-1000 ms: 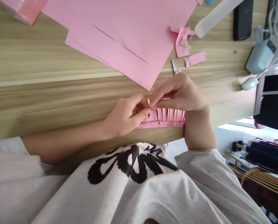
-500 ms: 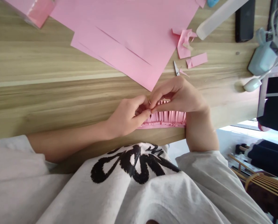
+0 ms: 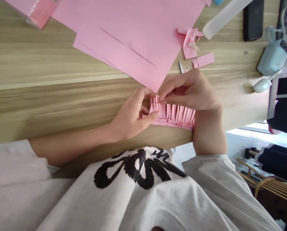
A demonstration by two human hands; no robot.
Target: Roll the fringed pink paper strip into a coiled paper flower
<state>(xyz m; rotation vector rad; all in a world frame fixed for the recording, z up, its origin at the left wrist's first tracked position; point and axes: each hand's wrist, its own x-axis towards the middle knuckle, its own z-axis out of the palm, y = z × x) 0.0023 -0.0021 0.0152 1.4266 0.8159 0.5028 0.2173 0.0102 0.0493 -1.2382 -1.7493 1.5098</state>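
A pink paper strip cut into a fringe (image 3: 179, 114) lies along the table's near edge, its uncut band towards my body. My left hand (image 3: 136, 117) is at the strip's left end, thumb on the fringe near the band and index finger at the fringe tips, with a gap between them. Over the fringe's upper side, my right hand (image 3: 191, 91) pinches the tip of a fringe piece between thumb and index finger. Just beyond the right hand, small scissors (image 3: 181, 67) show only in part.
Large pink sheets (image 3: 133, 35) cover the far middle of the wooden table (image 3: 49, 112). Pink scraps (image 3: 190, 45), a translucent white bar (image 3: 224, 19), a black phone (image 3: 253, 21) and a pale blue charger (image 3: 272, 59) with cables are at the right.
My right hand has moved up and slightly right, away from the left thumb. The left hand has spread its thumb and index finger, and more of the fringe shows.
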